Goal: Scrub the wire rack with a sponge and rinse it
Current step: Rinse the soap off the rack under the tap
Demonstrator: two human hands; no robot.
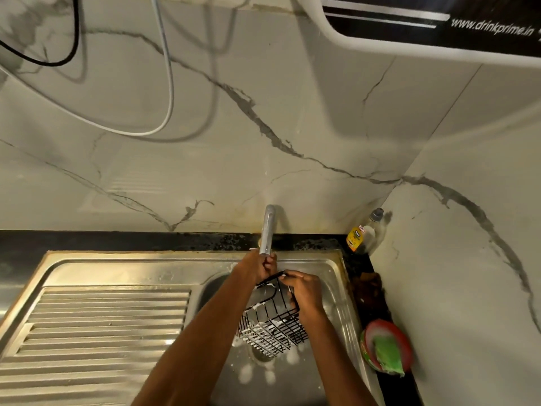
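A black wire rack [272, 323], basket-shaped and flecked with white foam, hangs tilted over the sink basin [336, 288]. My right hand [306, 294] grips its upper right rim. My left hand [257, 266] is up under the steel tap spout [268, 230], fingers curled at the rack's top wire; whether it holds the wire or touches the tap, I cannot tell. A green sponge [388, 354] lies in a red dish [407, 344] on the counter to the right, apart from both hands.
The ribbed steel drainboard [102, 326] fills the left. Foam blobs lie around the drain [260, 354]. A dish-soap bottle [364, 231] stands in the back corner. A marble wall rises behind, with cables and a water purifier [439, 24] above.
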